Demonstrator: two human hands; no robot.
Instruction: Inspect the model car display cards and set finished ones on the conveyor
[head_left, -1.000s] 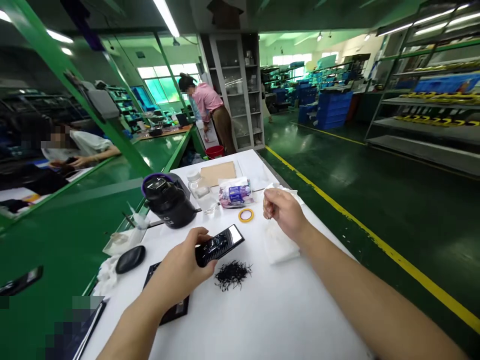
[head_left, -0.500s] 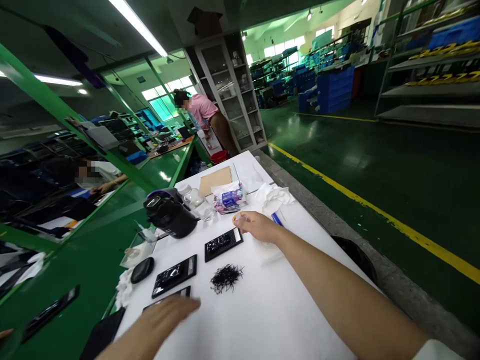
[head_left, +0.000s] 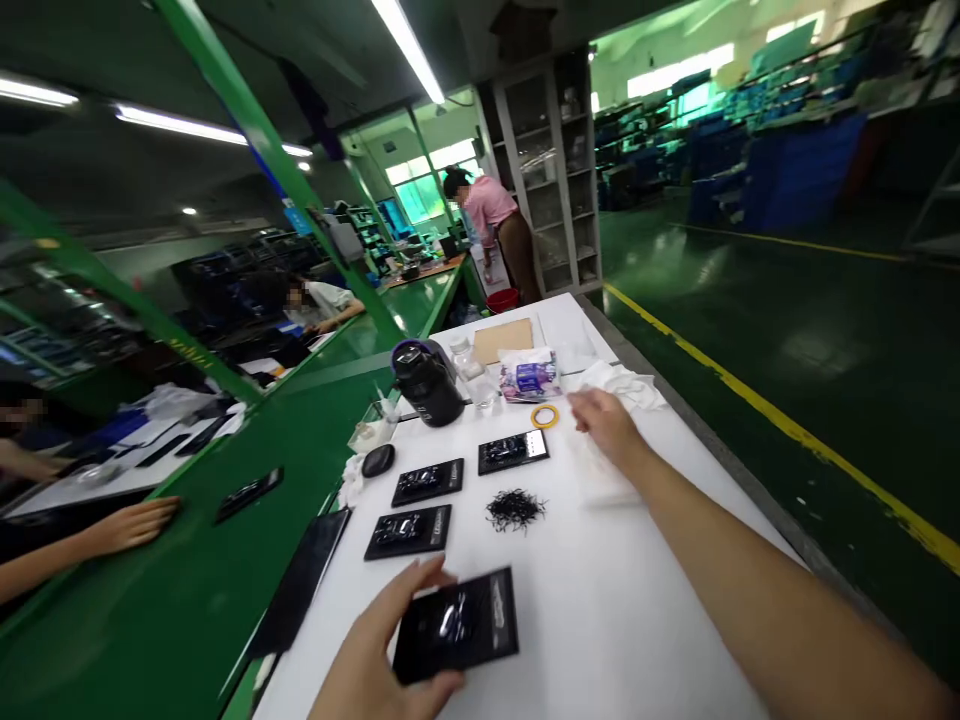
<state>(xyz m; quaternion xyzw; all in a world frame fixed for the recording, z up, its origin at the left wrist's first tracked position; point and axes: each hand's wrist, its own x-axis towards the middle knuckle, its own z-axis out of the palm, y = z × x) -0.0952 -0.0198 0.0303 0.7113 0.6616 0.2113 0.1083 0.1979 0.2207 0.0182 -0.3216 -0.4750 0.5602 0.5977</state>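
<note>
- The left hand [head_left: 390,650] holds a black packet [head_left: 456,625] near the surface's [head_left: 600,620] near edge; its long axis runs left-right.
- The right hand [head_left: 609,425], loosely open, rests on a white cloth [head_left: 600,480].

1. A single head-worn camera looks forward and down along the white table [head_left: 600,620] from its near end.
2. It faces the table's far edge, where a glass cabinet [head_left: 559,170] stands.
3. It sits close over the near end; the far edge lies well away.
4. No second view overlaps it.
</note>
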